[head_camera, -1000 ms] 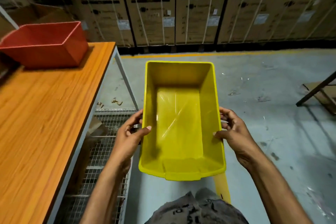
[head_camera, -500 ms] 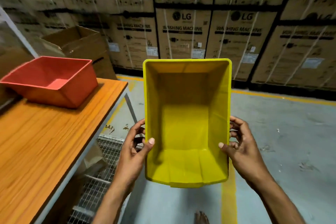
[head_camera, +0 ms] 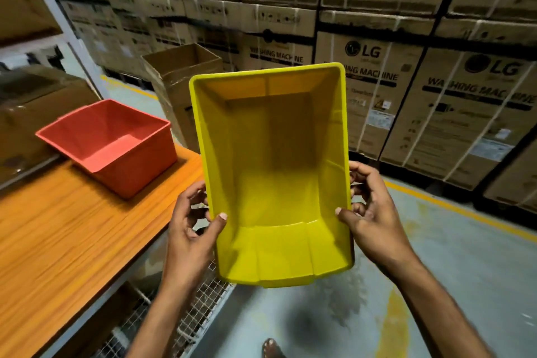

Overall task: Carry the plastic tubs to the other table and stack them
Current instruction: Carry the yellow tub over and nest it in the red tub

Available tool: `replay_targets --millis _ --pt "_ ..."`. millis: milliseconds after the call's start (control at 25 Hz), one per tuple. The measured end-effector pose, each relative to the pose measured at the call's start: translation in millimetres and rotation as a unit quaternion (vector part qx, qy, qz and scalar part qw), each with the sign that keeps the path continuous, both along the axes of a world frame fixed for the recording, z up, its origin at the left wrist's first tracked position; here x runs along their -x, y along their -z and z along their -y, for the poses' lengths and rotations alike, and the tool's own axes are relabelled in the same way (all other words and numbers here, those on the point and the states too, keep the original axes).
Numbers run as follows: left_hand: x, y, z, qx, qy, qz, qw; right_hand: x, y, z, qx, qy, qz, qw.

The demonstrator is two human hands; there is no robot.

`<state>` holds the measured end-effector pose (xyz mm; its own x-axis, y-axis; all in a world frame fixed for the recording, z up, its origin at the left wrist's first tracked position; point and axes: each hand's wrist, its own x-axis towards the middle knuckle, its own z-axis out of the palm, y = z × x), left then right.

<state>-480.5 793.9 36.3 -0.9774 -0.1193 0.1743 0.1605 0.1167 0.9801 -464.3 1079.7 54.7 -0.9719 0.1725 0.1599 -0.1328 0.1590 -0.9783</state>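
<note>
A wall of stacked cardboard boxes (head_camera: 377,38) printed "LG" and "WASHING MACHINE" fills the view from 10 to 2 o'clock. The wooden table (head_camera: 58,241) runs from 9 down to 7 o'clock, with a wire mesh shelf (head_camera: 200,308) showing under its edge. An open cardboard box (head_camera: 180,87) stands on the grey floor (head_camera: 436,285) at 11 o'clock, just behind the table's far corner.

The yellow tub (head_camera: 276,177) sits dead centre, held in the air with its open side tipped toward the camera — empty inside. The red tub (head_camera: 116,145) rests on the table at 9 o'clock, near the far corner, apart from the yellow one.

The left hand (head_camera: 191,229) is clamped on the yellow tub's left rim at 7 o'clock, thumb inside the wall. The right hand (head_camera: 374,212) grips the right rim at 4 o'clock the same way. A foot (head_camera: 271,349) shows at 6 o'clock.
</note>
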Motion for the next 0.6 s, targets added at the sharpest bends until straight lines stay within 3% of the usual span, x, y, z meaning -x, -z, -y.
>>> replay_targets --millis 280,600 --pt "85 -32 1 0.005 -0.084 -0.038 0.996 115 -31 7 0.020 -0.035 -0.015 0.999" --pt "162 -96 26 -0.008 -0.179 -0.048 0.983 257 -90 28 0.074 -0.155 0.027 0.985"
